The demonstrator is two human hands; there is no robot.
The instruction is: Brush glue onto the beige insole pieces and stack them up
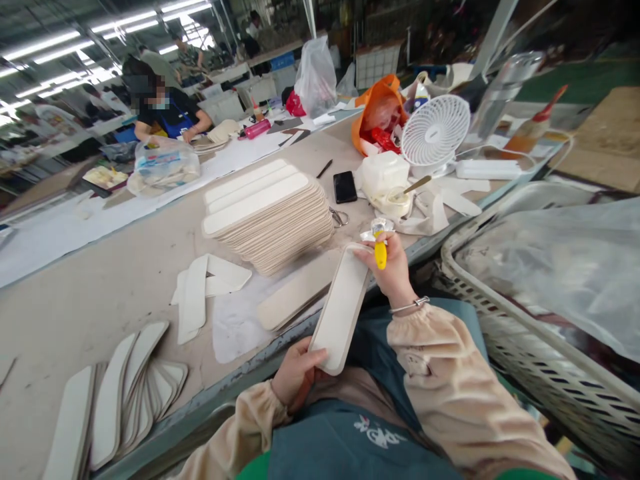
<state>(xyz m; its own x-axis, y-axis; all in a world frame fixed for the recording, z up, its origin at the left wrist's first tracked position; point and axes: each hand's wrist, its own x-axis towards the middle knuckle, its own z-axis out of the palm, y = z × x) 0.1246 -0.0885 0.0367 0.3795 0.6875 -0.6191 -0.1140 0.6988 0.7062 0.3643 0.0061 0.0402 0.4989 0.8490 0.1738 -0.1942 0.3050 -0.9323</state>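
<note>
A long white panel (342, 310) with rounded ends and a beige border is tilted over the table edge, above my lap. My left hand (299, 373) grips its lower end, thumb on the top face. At the upper end, my right hand (390, 267) has its fingers closed around a small yellow-handled tool (381, 255) and also touches the panel. The tool's head looks pale and metallic; its exact kind is unclear. Beside the panel lie similar beige strips (295, 290) near the edge. A tall, leaning stack of such panels (270, 213) stands behind them.
Fanned panels (135, 387) and crossed white strips (200, 287) lie left. Behind my right hand are a phone (345, 187), a white tub (395, 200) with a spatula, a fan (436, 130) and an orange bag (377, 110). A plastic basket (525, 313) stands right. A co-worker (170, 110) sits across.
</note>
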